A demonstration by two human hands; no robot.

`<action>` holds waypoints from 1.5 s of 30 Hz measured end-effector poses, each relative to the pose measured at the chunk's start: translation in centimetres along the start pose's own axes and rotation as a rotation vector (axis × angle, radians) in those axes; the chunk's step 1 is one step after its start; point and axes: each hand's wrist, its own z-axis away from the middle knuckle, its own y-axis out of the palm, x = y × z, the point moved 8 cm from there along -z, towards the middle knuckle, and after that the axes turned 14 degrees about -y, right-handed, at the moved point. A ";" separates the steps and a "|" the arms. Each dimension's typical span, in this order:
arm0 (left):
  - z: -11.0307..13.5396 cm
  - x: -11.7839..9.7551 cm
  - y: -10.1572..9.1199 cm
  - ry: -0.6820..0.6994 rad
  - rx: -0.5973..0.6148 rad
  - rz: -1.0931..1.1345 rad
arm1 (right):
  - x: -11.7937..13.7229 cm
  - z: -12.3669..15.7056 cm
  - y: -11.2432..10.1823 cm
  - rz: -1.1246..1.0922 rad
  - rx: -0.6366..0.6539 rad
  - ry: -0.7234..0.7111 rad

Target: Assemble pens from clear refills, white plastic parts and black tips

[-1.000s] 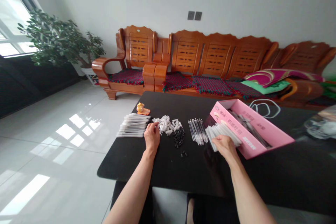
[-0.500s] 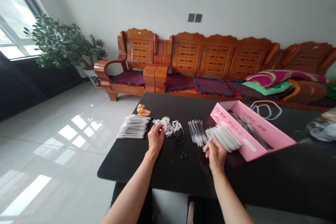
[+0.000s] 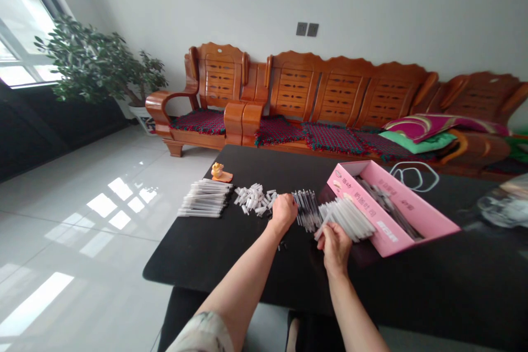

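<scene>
My left hand (image 3: pixel 284 212) is at the left edge of a row of pen refills (image 3: pixel 306 209), fingers closed; the fingertips are hidden, so I cannot tell what they grip. My right hand (image 3: pixel 336 245) pinches a translucent white pen barrel (image 3: pixel 323 226) in front of a stack of similar barrels (image 3: pixel 350 217). Left of my left hand lies a heap of short white plastic pieces (image 3: pixel 253 198). A few small black pieces (image 3: pixel 281 246) show below my left wrist; others behind the hand are mostly hidden. Further left are white pens with black ends (image 3: pixel 204 199), laid side by side.
A pink box (image 3: pixel 388 225) with dark strips inside stands right of the barrels. Behind it is a looped white cord (image 3: pixel 433 179). A yellow figurine (image 3: pixel 218 170) sits at the far left of the black table (image 3: pixel 198 264). Clear plastic bags (image 3: pixel 505 203) lie far right.
My left hand has moved right, from the white pieces to the refills. My right hand stays by the barrels, still with a barrel in it. The view has shifted slightly.
</scene>
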 end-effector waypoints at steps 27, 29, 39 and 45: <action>-1.3 -0.4 1.4 -0.175 0.079 0.016 | 0.5 0.1 0.0 0.007 -0.003 0.013; -1.3 -0.3 1.0 -0.175 0.075 0.050 | 0.2 0.1 0.1 -0.009 -0.002 0.017; 1.3 3.7 -4.3 0.043 0.117 0.555 | -0.4 0.2 0.5 -0.138 -0.016 0.045; 3.9 6.2 -7.8 0.194 -0.190 0.339 | 0.0 -0.3 1.3 -0.351 -0.040 0.051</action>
